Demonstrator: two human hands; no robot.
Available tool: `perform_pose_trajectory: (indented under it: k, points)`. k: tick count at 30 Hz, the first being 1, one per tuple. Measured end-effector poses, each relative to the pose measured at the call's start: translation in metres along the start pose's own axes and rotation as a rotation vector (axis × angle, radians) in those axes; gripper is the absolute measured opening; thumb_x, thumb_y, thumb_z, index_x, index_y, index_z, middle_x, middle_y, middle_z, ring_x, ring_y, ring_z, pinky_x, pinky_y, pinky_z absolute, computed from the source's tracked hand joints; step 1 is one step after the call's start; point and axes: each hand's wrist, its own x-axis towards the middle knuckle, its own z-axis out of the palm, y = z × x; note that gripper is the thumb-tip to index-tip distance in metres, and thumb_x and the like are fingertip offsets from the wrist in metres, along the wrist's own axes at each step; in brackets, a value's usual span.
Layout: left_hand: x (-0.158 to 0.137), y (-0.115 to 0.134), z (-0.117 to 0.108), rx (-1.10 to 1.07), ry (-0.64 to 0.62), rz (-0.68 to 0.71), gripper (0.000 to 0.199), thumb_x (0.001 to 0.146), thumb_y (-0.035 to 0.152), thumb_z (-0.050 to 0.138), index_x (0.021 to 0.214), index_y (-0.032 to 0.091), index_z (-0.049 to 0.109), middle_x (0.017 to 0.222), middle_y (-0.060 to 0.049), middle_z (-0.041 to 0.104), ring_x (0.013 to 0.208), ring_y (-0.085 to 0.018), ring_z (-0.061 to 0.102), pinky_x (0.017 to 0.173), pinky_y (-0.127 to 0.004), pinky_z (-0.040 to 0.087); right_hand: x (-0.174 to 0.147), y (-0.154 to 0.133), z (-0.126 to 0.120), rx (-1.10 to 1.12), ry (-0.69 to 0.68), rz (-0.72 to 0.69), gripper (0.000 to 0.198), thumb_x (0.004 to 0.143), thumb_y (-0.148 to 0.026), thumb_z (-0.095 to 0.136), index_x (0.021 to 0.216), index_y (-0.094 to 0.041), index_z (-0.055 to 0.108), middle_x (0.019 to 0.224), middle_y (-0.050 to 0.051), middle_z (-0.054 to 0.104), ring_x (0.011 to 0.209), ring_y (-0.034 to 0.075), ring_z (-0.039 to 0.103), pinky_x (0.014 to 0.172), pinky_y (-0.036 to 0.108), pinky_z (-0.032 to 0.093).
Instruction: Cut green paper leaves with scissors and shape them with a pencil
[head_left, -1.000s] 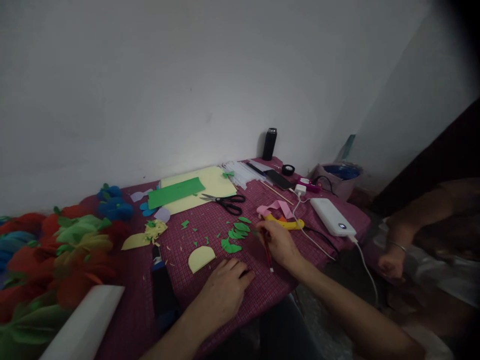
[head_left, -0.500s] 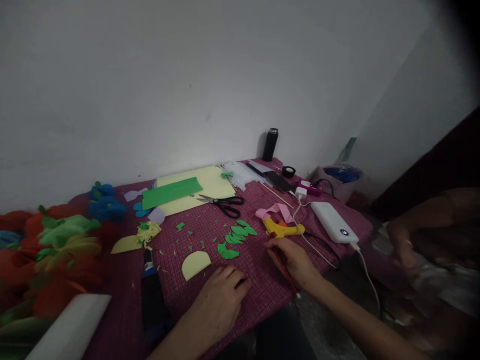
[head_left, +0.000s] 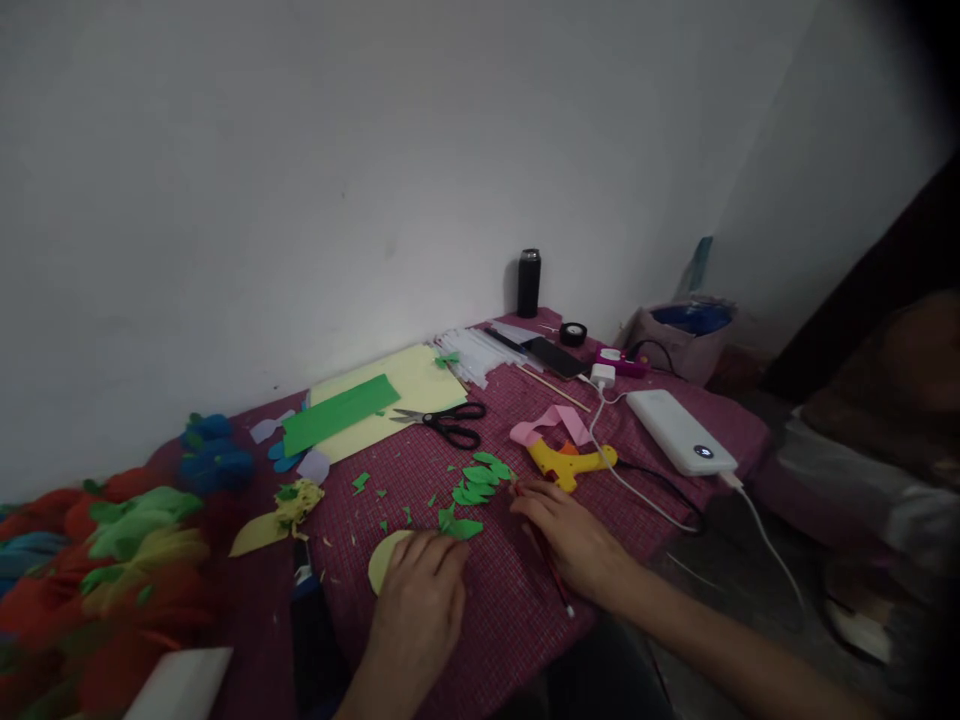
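My right hand (head_left: 570,535) is closed around a slim red pencil (head_left: 553,572) whose white end points down toward the table's near edge. Beside it, a yellow glue gun (head_left: 574,463) lies on its side. My left hand (head_left: 420,600) rests palm down, fingers stretched forward, partly covering a rounded pale yellow paper piece (head_left: 381,562). Its fingertips are close to a green cut piece (head_left: 459,526); whether they touch it I cannot tell. Several green leaf shapes (head_left: 480,478) lie between the hands. Black-handled scissors (head_left: 450,422) lie partly open behind them.
Pale yellow sheets (head_left: 420,375) and a green strip (head_left: 341,415) lie at the back. Colourful flowers (head_left: 112,560) crowd the left. A power bank (head_left: 679,430) with cables, a phone (head_left: 555,356) and a black bottle (head_left: 529,285) are on the right. Another person sits at far right.
My left hand has moved forward onto the yellow paper piece, up to the green cut piece. My right hand still holds the red pencil, slightly shifted. The view has turned a little.
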Motion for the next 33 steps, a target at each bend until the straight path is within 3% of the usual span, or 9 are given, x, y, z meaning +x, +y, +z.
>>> perform_pose_trajectory:
  k: [5,11,17,23,28,33]
  points:
    - [0.002,-0.02,-0.006,0.164,0.071,-0.152,0.027,0.084,0.01,0.046,0.103,0.018,0.064,0.098,-0.007,0.067,0.093,-0.025,0.057,0.085,-0.045,0.041,-0.029,-0.006,0.0,0.09,-0.007,-0.038,0.03,0.089,-0.007,0.041,0.112,-0.019,0.055,0.121,0.01,0.059,0.118,0.02,0.047,0.098,0.036,0.044]
    - [0.009,-0.017,-0.01,0.157,-0.063,-0.282,0.029,0.086,0.015,0.048,0.111,0.022,0.061,0.108,-0.006,0.064,0.098,-0.024,0.057,0.086,-0.042,0.043,-0.045,-0.01,0.003,0.092,-0.035,-0.059,0.037,0.085,-0.003,0.043,0.115,-0.021,0.053,0.121,0.01,0.06,0.117,0.022,0.049,0.095,0.041,0.046]
    - [0.029,-0.016,-0.011,0.087,-0.214,-0.258,0.034,0.087,0.015,0.049,0.119,0.022,0.057,0.12,-0.006,0.059,0.106,-0.023,0.054,0.092,-0.04,0.042,-0.045,-0.007,0.008,0.061,-0.009,-0.09,0.034,0.086,-0.005,0.042,0.115,-0.02,0.054,0.12,0.011,0.061,0.115,0.024,0.05,0.092,0.045,0.046]
    - [0.057,-0.03,-0.011,0.097,-0.325,-0.124,0.027,0.088,0.012,0.045,0.1,0.022,0.067,0.108,-0.006,0.063,0.101,-0.02,0.057,0.091,-0.034,0.043,-0.046,-0.005,0.009,0.097,0.014,-0.113,0.033,0.086,-0.006,0.045,0.115,-0.019,0.055,0.12,0.01,0.061,0.114,0.024,0.051,0.094,0.043,0.045]
    - [0.057,-0.04,-0.009,0.115,-0.399,-0.086,0.024,0.089,0.014,0.045,0.098,0.019,0.066,0.1,-0.006,0.065,0.096,-0.019,0.058,0.089,-0.033,0.043,-0.045,-0.003,0.01,0.154,0.023,-0.119,0.03,0.087,-0.011,0.047,0.114,-0.02,0.056,0.113,0.008,0.065,0.113,0.024,0.052,0.095,0.043,0.044]
    - [0.051,-0.043,-0.008,0.114,-0.383,-0.075,0.017,0.087,0.014,0.047,0.087,0.019,0.064,0.093,-0.005,0.065,0.091,-0.019,0.058,0.085,-0.032,0.044,-0.043,-0.004,0.008,0.168,0.046,-0.112,0.031,0.087,-0.012,0.047,0.114,-0.022,0.058,0.11,0.008,0.066,0.11,0.023,0.053,0.093,0.043,0.045]
